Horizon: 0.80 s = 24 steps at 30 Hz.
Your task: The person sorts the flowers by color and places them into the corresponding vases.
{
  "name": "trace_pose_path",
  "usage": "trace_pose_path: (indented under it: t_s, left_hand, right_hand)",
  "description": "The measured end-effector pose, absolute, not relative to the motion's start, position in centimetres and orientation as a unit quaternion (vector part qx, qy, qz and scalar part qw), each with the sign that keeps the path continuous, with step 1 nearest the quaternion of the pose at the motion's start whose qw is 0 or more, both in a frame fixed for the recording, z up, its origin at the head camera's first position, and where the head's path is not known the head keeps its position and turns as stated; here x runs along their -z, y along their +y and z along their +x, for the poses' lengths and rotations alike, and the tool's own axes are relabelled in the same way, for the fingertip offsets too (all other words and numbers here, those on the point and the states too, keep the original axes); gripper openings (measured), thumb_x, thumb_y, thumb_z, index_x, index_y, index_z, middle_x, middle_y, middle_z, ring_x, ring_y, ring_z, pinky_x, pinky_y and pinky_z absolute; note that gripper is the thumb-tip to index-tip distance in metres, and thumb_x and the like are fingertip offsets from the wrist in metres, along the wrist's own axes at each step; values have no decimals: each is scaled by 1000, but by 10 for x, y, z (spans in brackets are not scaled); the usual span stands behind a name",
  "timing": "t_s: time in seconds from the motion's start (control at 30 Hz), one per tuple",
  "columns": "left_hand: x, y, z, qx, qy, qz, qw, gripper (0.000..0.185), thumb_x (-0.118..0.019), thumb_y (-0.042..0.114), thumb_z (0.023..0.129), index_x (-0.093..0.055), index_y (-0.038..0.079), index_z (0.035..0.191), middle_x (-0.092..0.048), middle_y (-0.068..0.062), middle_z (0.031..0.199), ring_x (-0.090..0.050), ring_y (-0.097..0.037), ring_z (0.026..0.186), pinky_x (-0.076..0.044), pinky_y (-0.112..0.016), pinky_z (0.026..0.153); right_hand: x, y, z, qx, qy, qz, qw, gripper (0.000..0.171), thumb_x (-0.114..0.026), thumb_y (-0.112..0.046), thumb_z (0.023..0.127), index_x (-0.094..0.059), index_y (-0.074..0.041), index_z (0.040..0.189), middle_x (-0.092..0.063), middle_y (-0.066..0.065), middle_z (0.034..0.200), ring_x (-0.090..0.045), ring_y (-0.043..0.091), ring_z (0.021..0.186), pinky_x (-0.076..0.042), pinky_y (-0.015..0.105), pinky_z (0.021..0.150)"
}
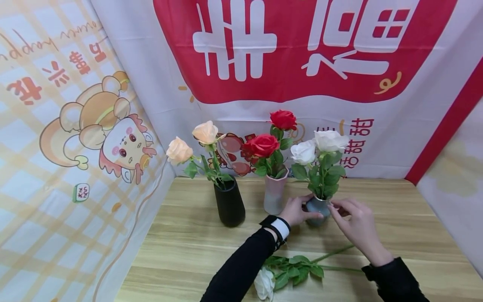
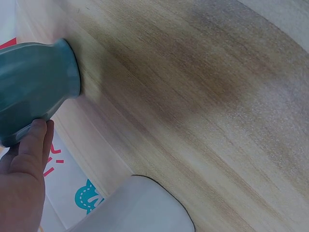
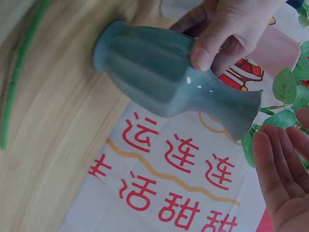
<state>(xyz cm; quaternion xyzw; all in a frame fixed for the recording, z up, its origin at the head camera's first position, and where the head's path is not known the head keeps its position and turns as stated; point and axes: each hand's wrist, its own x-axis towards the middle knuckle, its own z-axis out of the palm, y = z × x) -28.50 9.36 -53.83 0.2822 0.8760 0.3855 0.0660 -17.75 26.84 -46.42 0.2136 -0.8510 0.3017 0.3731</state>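
Left hand (image 1: 298,212) curls around the teal vase (image 1: 318,209), thumb pressed on its body, apparently steadying it upright while two white roses (image 1: 320,147) stand in its mouth. Right hand (image 1: 356,226) hovers just beside the vase neck, fingers (image 3: 277,169) spread and relaxed, seemingly touching nothing, though the angle is poor. The vase stands mid-table (image 1: 188,251), right of the pink vase (image 1: 274,195). A loose white rose (image 1: 266,283) lies near the front edge.
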Motion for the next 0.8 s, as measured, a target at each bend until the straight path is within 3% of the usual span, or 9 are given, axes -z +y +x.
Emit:
trace_pose_path:
  t_s: [0.3,0.4,0.63,0.7,0.8]
  left_hand:
    - [538,95,-286,-385,878,275,76,75,-78,53,78,-53,26,143,-61,0,130,-60,-7,107,-45,-17,84]
    - [540,95,-287,-385,878,275,76,76,-78,54,77,-52,27,144,-61,0,130,-60,-7,107,-45,-17,85]
    - [541,94,-287,-387,877,277,64,78,-79,57,75,-53,29,143,-63,3,127,-60,-16,113,-45,-20,88]
    - [541,94,-287,-387,878,275,65,78,-79,57,75,-53,29,143,-63,3,128,-60,-14,112,-45,-20,87]
    - [543,95,-287,-387,879,271,66,79,-79,57,74,-54,29,143,-63,3,128,-60,-9,109,-45,-18,86]
  right_hand:
    - [479,273,-164,-280,-870,247,322,17,-80,2,72,-73,-4,86,-66,2,81,-63,13,65,-52,26,54]
    - [487,270,-159,-281,-883,274,257,17,-82,0,74,-74,-9,87,-67,-3,83,-61,7,67,-52,24,54]
    - [505,267,-147,-295,-900,320,18,8,-80,-14,83,-73,-19,82,-62,-18,76,-56,-3,68,-50,24,57]
    - [510,265,-146,-303,-898,317,-19,8,-79,-15,83,-73,-20,81,-60,-19,76,-54,-3,67,-48,24,57]
    - [517,261,-144,-301,-897,324,-25,10,-81,-15,82,-74,-21,80,-58,-21,75,-53,-3,66,-46,22,56]
